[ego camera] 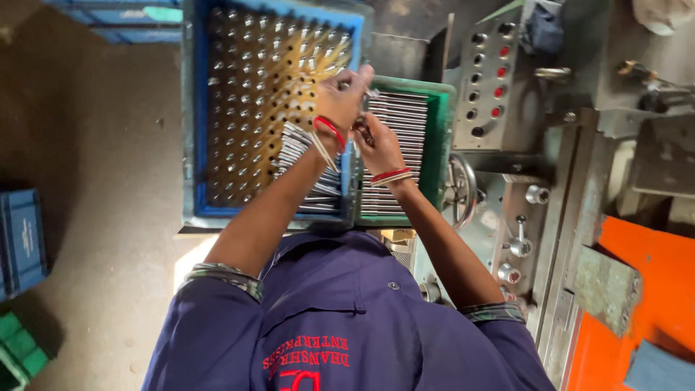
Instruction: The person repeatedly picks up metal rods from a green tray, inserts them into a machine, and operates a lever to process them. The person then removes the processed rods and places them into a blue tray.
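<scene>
My left hand [343,95], with red bangles on the wrist, is raised over the right edge of a blue crate [199,145]. Its fingers are closed on a thin metal rod [371,92]. The crate holds a yellowish perforated rack [253,87] studded with upright rods, and a bundle of loose rods [298,152] lies in its near right corner. My right hand [378,147], also wearing bangles, is just below the left one, over a green crate [439,137] filled with rows of metal rods [405,116]. Its fingers are curled; what they hold is hidden.
A grey machine with a button panel [486,76], a handwheel [463,190] and levers [518,245] stands to the right. An orange surface [651,289] is at the lower right. Blue [22,239] and green [18,355] crates sit on the floor at the left.
</scene>
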